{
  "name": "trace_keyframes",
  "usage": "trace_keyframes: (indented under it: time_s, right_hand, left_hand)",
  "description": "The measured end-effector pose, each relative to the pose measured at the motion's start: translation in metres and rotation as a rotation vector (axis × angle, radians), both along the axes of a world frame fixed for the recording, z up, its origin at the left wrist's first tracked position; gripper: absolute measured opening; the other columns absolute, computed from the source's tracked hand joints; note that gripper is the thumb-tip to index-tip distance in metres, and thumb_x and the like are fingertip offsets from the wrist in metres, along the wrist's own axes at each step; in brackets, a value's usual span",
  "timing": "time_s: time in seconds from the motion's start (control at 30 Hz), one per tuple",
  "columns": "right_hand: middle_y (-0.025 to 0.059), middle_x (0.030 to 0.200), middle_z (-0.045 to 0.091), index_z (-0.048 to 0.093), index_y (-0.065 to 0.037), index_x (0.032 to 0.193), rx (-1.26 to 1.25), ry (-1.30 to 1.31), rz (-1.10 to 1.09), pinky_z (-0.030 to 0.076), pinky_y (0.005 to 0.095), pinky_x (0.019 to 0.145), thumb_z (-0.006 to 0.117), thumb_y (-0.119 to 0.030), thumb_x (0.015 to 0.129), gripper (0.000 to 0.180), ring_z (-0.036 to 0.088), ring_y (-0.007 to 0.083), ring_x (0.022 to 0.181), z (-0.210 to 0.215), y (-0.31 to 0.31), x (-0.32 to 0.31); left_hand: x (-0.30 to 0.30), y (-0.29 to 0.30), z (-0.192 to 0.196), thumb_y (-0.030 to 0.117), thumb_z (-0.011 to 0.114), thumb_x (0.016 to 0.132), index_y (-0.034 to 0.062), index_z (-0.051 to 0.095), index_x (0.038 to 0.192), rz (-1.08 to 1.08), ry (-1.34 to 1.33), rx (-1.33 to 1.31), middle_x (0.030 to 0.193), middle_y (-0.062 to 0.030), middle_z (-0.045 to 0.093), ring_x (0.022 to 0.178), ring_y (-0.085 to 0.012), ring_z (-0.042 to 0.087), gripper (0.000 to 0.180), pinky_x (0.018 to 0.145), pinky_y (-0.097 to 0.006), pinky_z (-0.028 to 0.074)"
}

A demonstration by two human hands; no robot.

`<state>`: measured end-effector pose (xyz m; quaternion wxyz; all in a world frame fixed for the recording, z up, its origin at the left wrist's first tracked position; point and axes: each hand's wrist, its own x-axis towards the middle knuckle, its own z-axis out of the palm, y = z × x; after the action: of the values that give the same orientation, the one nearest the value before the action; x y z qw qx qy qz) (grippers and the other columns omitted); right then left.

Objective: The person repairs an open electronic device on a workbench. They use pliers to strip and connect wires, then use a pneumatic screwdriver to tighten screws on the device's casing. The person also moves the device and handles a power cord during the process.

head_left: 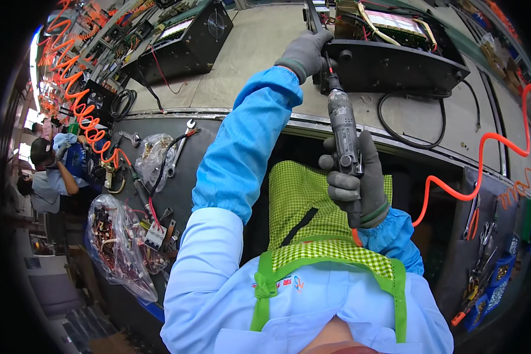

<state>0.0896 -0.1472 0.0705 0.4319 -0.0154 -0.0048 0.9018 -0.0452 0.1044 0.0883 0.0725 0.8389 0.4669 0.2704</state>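
Observation:
My right hand [360,177], in a grey glove, is wrapped round a dark pneumatic screwdriver [344,115]. The tool's thin bit points away from me, up against the near left corner of a black metal case [395,66]. At that same corner my left hand [305,54], also gloved, has its fingers closed on the case's edge; part of its grip is hidden. Inside the open case show a green circuit board [392,22] and white cables. A black cord [383,121] loops from the case over the bench. An orange air hose [484,141] runs toward the screwdriver's rear end.
A second black case [183,47] with a fan grille stands at the far left. Wrenches [180,147] and bagged parts [121,242] lie on the left side table. Coiled orange hose [79,100] hangs there, near another person [56,171]. Hand tools and blue bins [495,283] are at right.

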Motion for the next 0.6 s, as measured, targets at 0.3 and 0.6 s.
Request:
trace_keyframes:
  time_s: [0.3,0.6]
  right_hand:
    - [0.0209,0.093,0.066,0.053,-0.002,0.117,0.011,0.02,0.009,0.034,0.0188,0.033,0.041,-0.051,0.097,0.055,0.04,0.0056,0.041,-0.012,-0.001,0.0]
    - [0.0179,0.088,0.065,0.054,-0.002,0.115,-0.006,-0.176,-0.038,0.034,0.0189,0.033,0.043,-0.052,0.096,0.054,0.041,0.0058,0.041,-0.015,-0.006,0.004]
  left_hand:
    - [-0.002,0.001,-0.001,0.025,0.081,0.068,0.0196,0.052,0.127,-0.045,-0.029,-0.045,0.112,-0.0204,0.058,0.106,-0.0389,0.058,0.065,0.09,-0.043,0.048]
    - [-0.02,-0.026,-0.054,0.033,0.063,0.089,-0.0033,0.051,0.114,-0.003,-1.157,-0.739,0.094,-0.0149,0.063,0.076,-0.0196,0.066,0.045,0.066,-0.037,0.057]
